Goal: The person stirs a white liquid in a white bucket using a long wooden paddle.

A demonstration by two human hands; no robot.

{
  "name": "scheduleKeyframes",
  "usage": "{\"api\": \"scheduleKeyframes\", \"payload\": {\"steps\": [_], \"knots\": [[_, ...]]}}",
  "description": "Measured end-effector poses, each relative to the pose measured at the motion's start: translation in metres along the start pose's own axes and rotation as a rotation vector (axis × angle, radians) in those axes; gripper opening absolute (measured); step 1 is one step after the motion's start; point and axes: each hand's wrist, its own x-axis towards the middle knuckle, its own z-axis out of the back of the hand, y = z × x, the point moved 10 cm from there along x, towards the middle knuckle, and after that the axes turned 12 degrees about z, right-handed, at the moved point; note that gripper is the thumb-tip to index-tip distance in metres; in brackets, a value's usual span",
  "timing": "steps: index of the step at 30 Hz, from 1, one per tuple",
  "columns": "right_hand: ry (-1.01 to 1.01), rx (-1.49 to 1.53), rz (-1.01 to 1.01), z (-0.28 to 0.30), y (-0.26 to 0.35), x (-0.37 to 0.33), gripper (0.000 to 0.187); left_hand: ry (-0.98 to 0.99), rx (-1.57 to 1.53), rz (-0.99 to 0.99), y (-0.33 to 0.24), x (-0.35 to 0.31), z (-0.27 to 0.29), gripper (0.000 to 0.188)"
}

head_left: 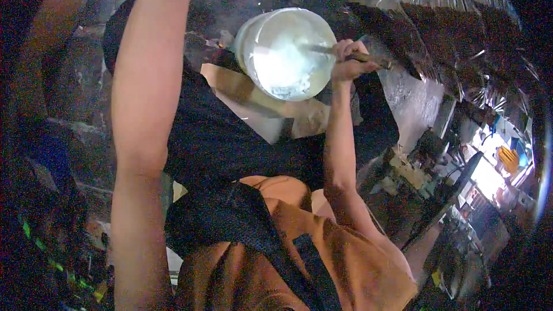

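A whitish translucent bucket [246, 43] has its round mouth toward me, with pale, partly glaring stuff inside. My right hand [350, 60] is at the bucket's right rim, its fingers wrapped round the handle of a stick-like tool [315, 49]. The tool slants leftward over the rim into the bucket; its far end is lost in the glare, so its kind does not show. My left forearm [151, 75] reaches up along the left side and leaves at the top edge. The left hand itself is out of the picture.
A flat brown cardboard piece [230, 89] lies below the bucket. Clear plastic sheeting [415, 106] and dark, shiny sheeting [438, 40] spread to the right. An orange-yellow glove-like thing [508, 158] is near the bright area at far right. Another limb [63, 6] shows dimly at upper left.
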Motion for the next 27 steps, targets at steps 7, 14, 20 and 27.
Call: {"api": "scheduleKeyframes", "payload": {"steps": [7,14,20,27], "knots": [[0.084,0.252,-0.043,-0.076,0.088,0.031,0.068,-0.108,0.058,-0.028,0.003,-0.004,0.065,0.046],[0.195,0.323,-0.171,-0.037,0.006,-0.016,0.073,-0.077,0.050,0.034,0.003,-0.005,0.050,0.045],[-0.088,0.212,0.125,-0.061,0.081,0.024,0.076,-0.089,0.063,0.030,0.004,-0.005,0.057,0.045],[-0.439,0.282,-0.045,-0.035,-0.020,0.001,0.078,-0.117,0.113,-0.013,-0.007,-0.006,0.044,0.043]]}}
